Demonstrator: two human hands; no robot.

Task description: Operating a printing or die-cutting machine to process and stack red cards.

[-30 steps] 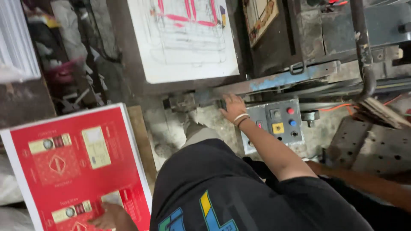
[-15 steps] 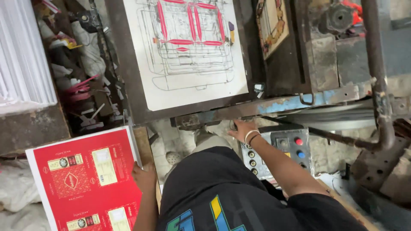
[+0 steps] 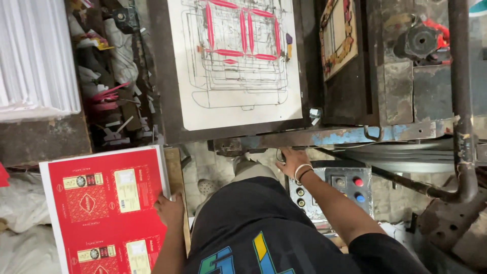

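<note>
Your left hand rests flat, fingers together, on the red printed sheet at lower left; your right hand curls around the press bar at centre.

Flat red printed cardboard sheet with yellow and cream label panels, lying face up on a stack, just left of the left hand; its right edge lies under the fingertips. Rusty steel machine rail with flaking blue paint, horizontal, just above the right hand, fingers touching its underside.
</note>
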